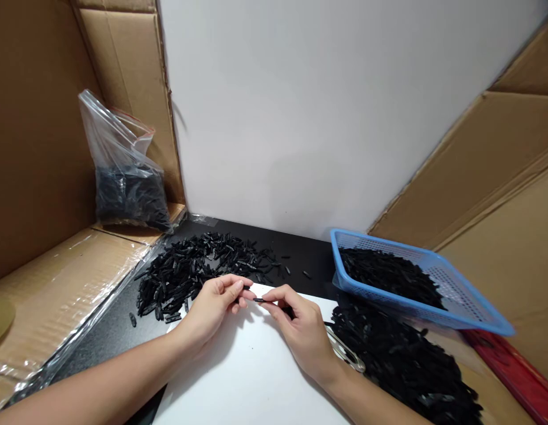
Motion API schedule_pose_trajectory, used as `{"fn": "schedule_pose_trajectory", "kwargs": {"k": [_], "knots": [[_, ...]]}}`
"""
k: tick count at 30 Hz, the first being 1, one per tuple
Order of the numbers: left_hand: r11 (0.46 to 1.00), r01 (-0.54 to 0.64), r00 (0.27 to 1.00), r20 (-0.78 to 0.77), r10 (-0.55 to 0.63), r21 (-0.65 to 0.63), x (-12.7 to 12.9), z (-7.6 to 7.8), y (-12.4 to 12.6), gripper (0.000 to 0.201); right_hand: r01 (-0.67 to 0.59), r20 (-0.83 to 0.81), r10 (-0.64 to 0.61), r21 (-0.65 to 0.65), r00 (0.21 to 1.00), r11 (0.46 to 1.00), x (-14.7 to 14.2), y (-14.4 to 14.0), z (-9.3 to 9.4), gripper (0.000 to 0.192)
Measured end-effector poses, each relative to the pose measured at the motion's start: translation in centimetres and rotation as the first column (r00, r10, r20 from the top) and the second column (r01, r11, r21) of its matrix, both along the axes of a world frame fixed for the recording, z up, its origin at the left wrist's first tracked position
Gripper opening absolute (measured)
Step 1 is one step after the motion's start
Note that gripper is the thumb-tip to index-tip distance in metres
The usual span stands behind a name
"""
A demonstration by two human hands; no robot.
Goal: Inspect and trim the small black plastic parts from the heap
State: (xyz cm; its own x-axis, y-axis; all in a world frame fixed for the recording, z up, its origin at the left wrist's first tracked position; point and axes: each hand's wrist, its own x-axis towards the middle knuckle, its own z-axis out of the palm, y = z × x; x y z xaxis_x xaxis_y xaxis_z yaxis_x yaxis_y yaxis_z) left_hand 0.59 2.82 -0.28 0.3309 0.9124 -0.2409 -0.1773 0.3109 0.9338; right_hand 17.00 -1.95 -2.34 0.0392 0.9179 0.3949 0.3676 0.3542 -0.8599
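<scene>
Black plastic, small and slim: the piece (258, 300) pinched between the two hands looks light, stiff and a little slick, best taken by its ends with fingertips. The left hand (214, 307) and right hand (300, 327) are close together above a white sheet (247, 372) on the table (300, 254), each closed on one end of the piece, it seems. Beyond the left hand lies a loose heap of like pieces (189, 271). Right of the right hand, a blue mesh basket (473, 295) holds more, with another pile (402, 360) beneath it. Far left, a clear bag (123, 171) is part-filled with them.
</scene>
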Motion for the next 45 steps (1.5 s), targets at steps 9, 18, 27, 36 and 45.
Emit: {"fn": "schedule_pose_trajectory", "kwargs": {"k": [9,18,27,36,45], "knots": [[0.999,0.038,0.999,-0.025,-0.037,0.025,0.1,0.2,-0.4,0.024,0.011,-0.098,-0.021,-0.098,0.995,0.995,0.3,0.4,-0.8,0.013],[0.999,0.051,0.998,-0.04,-0.051,0.014,0.0,0.0,-0.4,0.026,0.022,-0.097,-0.033,-0.12,0.995,0.993,0.2,0.4,-0.7,0.01],[0.999,0.05,0.999,-0.016,-0.05,0.004,0.1,0.1,-0.4,0.027,-0.23,-0.609,0.042,-0.234,0.792,0.945,0.0,0.7,-0.2,0.02],[0.998,0.069,0.998,-0.003,-0.069,0.007,0.2,0.0,-0.7,0.027,-0.127,-0.411,0.018,-0.242,0.912,0.962,0.2,0.8,0.0,0.021],[0.992,0.117,0.988,0.11,-0.112,-0.038,0.5,0.5,-1.0,0.01,-0.024,-0.339,-0.066,-0.255,0.938,0.967,0.3,0.9,0.1,0.022]]}}
